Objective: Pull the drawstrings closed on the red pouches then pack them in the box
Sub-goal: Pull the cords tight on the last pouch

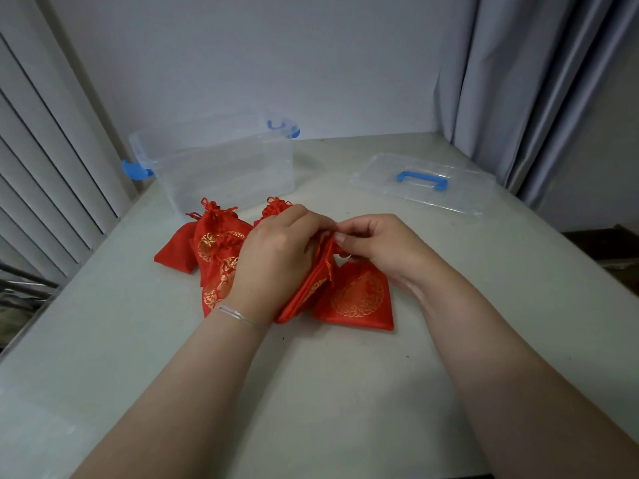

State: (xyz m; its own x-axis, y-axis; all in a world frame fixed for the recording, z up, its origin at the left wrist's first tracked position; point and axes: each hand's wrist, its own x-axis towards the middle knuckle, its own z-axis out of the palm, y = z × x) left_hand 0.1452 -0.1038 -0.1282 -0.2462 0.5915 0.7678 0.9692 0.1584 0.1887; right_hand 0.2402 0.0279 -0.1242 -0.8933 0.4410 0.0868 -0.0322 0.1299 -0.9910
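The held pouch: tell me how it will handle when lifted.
Likely floppy: the pouch creases and sags between the left hand and right hand. Probably light, since it looks flat. Its satin-like sheen suggests it may slip.

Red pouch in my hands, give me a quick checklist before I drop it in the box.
1. Both hands on the pouch: ok. Left hand and right hand pinch the top of the held pouch.
2. Drawstring fully pulled shut: cannot tell, fingers cover the neck.
3. Box open: ok. The clear box has no lid; the lid lies apart on the right.
4. Room in the box: ok, it looks empty.
5. Other pouches out of the way: not ok. One pouch lies right beside the held one, and a pile sits left.
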